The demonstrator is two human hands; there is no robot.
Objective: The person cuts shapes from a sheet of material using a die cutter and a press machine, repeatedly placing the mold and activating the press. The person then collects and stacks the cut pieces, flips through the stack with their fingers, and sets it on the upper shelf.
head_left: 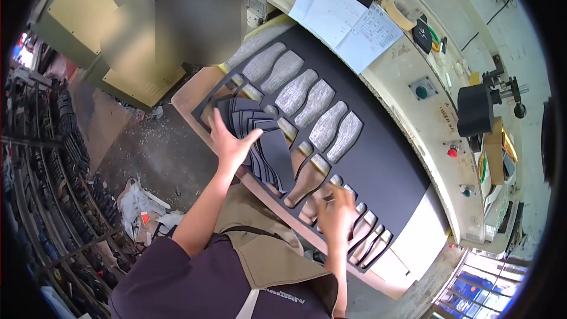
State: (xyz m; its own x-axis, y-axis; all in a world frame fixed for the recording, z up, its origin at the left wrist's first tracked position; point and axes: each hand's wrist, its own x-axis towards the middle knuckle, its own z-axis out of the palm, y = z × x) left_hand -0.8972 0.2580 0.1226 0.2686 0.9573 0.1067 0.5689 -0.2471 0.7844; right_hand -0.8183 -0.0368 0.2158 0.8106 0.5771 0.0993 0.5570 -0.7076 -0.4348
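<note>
My left hand point(231, 145) lies against a fanned stack of dark, curved cut pieces point(274, 147), its fingers spread and its thumb on the upper pieces. Under the stack, a large black sheet point(378, 159) covers the work surface, with several bottle-shaped cut-outs through which a grey, worn surface shows. Over the near part of the sheet, to the right of the stack, is my right hand point(336, 212). Its fingers are curled down together among narrow cut-outs, and the fingertips are partly hidden, so anything between them does not show.
A pale machine panel point(425, 88) with buttons runs along the far side, with papers point(348, 18) under a black clip. Left of the work surface are a cream metal cabinet point(82, 9), white scrap bags point(142, 207) on the floor and racks of dark pieces point(53, 189).
</note>
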